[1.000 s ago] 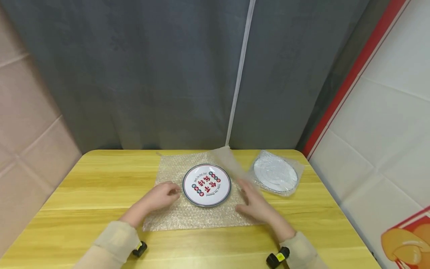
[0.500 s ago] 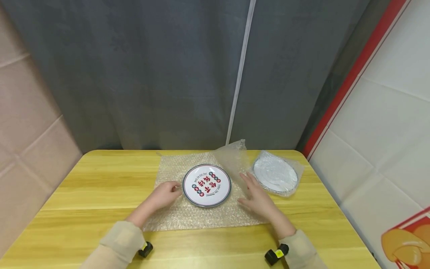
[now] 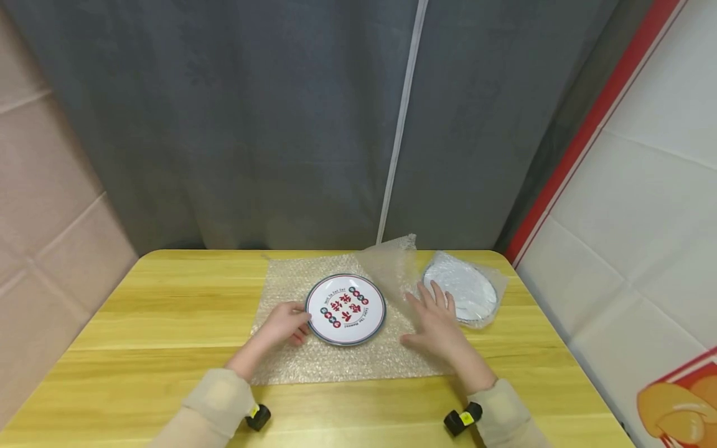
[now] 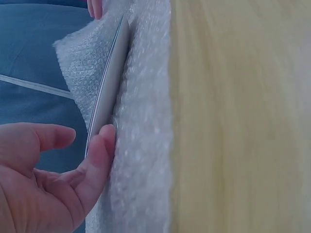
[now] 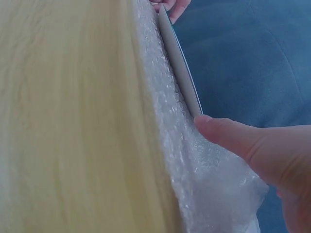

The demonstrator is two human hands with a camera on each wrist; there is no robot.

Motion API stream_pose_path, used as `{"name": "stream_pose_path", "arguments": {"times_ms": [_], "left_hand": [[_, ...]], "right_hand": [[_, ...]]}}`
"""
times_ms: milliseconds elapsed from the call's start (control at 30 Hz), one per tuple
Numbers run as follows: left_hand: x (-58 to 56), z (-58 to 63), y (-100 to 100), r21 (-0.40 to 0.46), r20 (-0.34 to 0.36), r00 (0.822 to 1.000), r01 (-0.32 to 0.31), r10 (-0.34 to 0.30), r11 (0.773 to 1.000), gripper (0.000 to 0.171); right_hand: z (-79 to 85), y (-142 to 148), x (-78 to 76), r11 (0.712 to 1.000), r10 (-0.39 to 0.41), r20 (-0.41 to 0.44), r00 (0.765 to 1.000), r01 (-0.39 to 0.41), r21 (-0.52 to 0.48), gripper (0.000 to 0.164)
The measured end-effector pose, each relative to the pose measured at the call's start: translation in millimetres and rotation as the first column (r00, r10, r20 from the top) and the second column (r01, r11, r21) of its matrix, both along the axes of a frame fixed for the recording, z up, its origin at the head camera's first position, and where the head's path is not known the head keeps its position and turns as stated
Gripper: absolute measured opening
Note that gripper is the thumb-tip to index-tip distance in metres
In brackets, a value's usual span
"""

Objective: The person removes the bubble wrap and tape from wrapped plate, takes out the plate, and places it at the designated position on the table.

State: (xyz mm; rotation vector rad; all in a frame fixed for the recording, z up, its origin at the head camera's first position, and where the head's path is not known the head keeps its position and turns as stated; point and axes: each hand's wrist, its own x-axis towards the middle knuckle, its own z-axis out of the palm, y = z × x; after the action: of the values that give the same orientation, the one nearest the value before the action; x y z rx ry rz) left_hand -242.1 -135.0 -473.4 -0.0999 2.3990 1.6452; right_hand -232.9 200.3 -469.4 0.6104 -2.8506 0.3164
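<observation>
A round white plate point(image 3: 345, 310) with red characters and a dark blue rim lies face up on a sheet of bubble wrap point(image 3: 386, 364). My left hand point(image 3: 284, 325) is at its left edge. In the left wrist view, that hand's fingertips point(image 4: 103, 141) touch the underside of the rim, while the thumb stays apart above it. On the right, my right hand point(image 3: 439, 326) hovers over the wrap with fingers spread and nothing held. Its thumb point(image 5: 218, 127) points toward the plate's edge in the right wrist view.
A second plate in bubble wrap point(image 3: 467, 289) lies at the back right of the wooden table point(image 3: 140, 336). Beside the first plate, a corner of the wrap sticks up at the back. A grey curtain point(image 3: 269, 124) hangs behind the table, with walls on both sides.
My left hand has moved right, up to the plate's rim. My right hand has let the raised corner of the wrap fall to the right and spread its fingers. The plate has stayed put.
</observation>
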Motion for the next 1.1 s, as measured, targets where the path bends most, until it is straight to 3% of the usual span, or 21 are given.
{"name": "stream_pose_path", "arguments": {"times_ms": [133,400,800,1100], "left_hand": [[-0.6,-3.1,4,0.098,0.057,0.998,-0.044,0.038,0.994,0.042],[-1.4,-11.2,9,0.15,0.073,0.992,-0.112,0.102,0.982,0.044],[-4.0,-15.9,9,0.213,0.084,0.989,-0.14,0.124,0.967,0.046],[-2.6,-18.2,2,0.27,0.076,0.988,-0.149,0.133,0.951,0.041]], "right_hand": [[0.3,1,0.6,0.999,-0.013,0.007,1.0,0.013,0.051,0.096],[1.0,0,1.4,0.998,-0.008,0.016,1.0,0.007,0.057,0.099],[-7.2,3,-4.8,0.993,0.033,-0.013,0.999,-0.032,0.111,0.107],[-9.6,4,-7.8,0.977,0.117,-0.059,0.991,-0.104,0.188,0.097]]}}
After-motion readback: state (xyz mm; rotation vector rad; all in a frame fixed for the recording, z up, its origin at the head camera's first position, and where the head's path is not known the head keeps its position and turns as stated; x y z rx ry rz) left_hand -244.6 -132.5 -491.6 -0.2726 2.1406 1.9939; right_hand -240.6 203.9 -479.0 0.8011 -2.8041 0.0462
